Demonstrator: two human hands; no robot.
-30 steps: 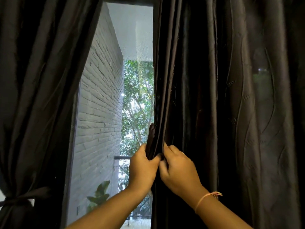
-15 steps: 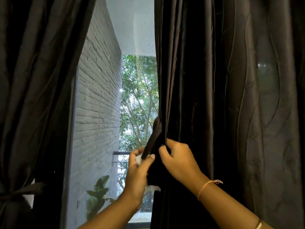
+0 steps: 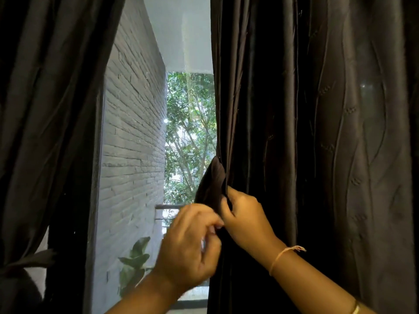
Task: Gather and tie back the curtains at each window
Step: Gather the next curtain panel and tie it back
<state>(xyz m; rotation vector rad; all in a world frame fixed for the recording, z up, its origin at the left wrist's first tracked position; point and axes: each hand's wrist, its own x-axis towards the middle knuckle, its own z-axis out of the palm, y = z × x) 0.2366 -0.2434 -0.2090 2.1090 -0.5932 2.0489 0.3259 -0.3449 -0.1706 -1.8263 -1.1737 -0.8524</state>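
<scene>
A dark satin right curtain (image 3: 317, 132) hangs loose over the right half of the window. A dark fabric tie-back strip (image 3: 213, 184) is attached at its inner edge, about waist-high in view. My right hand (image 3: 244, 216) pinches the curtain edge and the strip just below that attachment. My left hand (image 3: 192, 243) is curled shut on the strip's lower end, slightly blurred, touching my right hand. The left curtain (image 3: 45, 109) is gathered and bound by its own tie-back (image 3: 34, 259) at lower left.
Between the curtains the window pane (image 3: 188, 98) shows a grey brick wall (image 3: 133, 143), trees, a railing and a potted leafy plant (image 3: 133, 261) outside. A thin pink thread bracelet circles my right wrist.
My left hand has slid down and turned along the tie-back strip, covering the white bit seen earlier. My right hand has stayed on the curtain edge. The view has shifted slightly right.
</scene>
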